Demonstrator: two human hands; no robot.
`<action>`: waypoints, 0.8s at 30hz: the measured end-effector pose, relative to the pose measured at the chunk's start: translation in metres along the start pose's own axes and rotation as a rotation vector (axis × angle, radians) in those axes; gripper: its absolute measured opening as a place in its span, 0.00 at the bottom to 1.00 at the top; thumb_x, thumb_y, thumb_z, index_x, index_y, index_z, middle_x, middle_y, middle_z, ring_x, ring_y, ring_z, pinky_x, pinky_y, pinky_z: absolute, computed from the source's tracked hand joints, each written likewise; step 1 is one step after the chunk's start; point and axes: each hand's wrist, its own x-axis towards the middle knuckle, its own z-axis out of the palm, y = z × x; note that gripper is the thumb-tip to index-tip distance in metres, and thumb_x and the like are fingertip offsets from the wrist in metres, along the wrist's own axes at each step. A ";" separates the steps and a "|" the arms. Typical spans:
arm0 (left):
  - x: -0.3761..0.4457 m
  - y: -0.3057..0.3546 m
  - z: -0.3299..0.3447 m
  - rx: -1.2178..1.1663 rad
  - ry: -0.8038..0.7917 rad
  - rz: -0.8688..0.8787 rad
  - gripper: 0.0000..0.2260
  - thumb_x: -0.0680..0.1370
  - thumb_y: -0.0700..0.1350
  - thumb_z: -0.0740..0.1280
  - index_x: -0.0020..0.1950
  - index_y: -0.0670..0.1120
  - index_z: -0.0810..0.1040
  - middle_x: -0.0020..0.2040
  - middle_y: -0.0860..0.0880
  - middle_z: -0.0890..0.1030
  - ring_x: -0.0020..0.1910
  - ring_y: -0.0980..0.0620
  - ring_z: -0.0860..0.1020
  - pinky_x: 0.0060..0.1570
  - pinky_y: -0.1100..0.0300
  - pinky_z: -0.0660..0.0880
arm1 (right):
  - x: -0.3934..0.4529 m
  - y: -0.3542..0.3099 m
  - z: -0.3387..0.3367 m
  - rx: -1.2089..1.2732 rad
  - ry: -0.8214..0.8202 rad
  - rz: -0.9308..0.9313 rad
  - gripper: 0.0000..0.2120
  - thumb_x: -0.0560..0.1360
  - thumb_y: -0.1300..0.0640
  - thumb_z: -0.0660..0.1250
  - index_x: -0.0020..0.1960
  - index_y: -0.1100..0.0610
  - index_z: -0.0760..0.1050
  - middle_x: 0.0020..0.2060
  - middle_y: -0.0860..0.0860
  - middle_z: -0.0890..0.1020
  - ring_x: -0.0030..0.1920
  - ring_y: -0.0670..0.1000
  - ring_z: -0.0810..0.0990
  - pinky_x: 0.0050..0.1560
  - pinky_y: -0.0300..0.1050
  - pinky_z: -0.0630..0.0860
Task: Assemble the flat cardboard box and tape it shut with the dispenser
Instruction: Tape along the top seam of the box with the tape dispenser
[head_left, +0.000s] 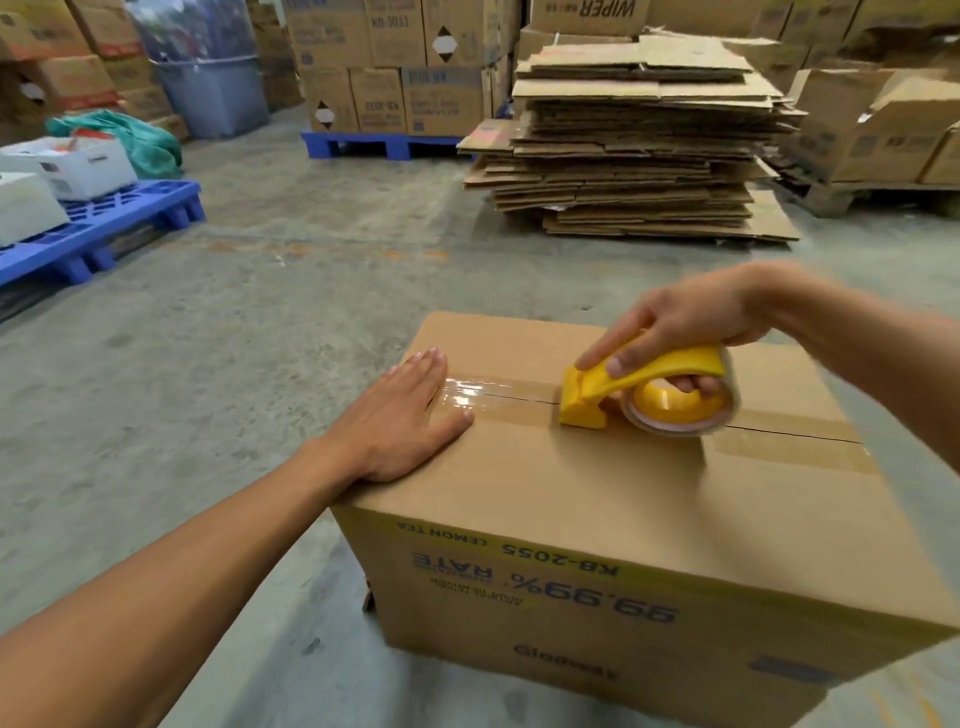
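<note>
A brown cardboard box (597, 499) with blue and yellow print stands assembled on the concrete floor in front of me, its top flaps closed. My left hand (400, 421) lies flat, fingers spread, on the left end of the top seam. Shiny clear tape (498, 397) runs along the seam from that hand to the yellow tape dispenser (649, 389). My right hand (680, 327) grips the dispenser's handle, and its front end presses on the seam near the middle of the box top. To the right of the dispenser the seam shows as a dark line with a darker strip along it.
A tall stack of flattened cardboard boxes (639, 145) lies on the floor ahead. Blue pallets (98, 223) carry white crates at the left. Stacked printed cartons (395, 73) stand on another blue pallet at the back. More cartons sit at the far right.
</note>
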 end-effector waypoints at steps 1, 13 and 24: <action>0.000 -0.001 0.000 -0.003 -0.005 0.002 0.44 0.72 0.74 0.42 0.80 0.48 0.42 0.80 0.52 0.42 0.78 0.57 0.42 0.76 0.59 0.41 | -0.013 0.013 -0.003 -0.010 0.018 0.014 0.18 0.74 0.53 0.70 0.64 0.44 0.78 0.44 0.54 0.86 0.31 0.52 0.80 0.26 0.44 0.80; 0.007 0.028 -0.008 0.158 -0.060 -0.053 0.44 0.71 0.72 0.38 0.80 0.47 0.38 0.80 0.46 0.39 0.79 0.49 0.38 0.76 0.50 0.37 | -0.029 0.038 -0.008 0.014 0.048 0.038 0.17 0.73 0.51 0.72 0.61 0.42 0.81 0.53 0.59 0.85 0.32 0.52 0.80 0.25 0.42 0.79; 0.043 0.182 0.026 -0.190 0.095 0.163 0.36 0.78 0.56 0.56 0.80 0.42 0.45 0.81 0.43 0.51 0.79 0.48 0.50 0.76 0.56 0.44 | -0.030 0.047 -0.013 0.079 0.039 0.027 0.17 0.73 0.51 0.72 0.62 0.44 0.81 0.43 0.61 0.81 0.29 0.52 0.77 0.26 0.42 0.79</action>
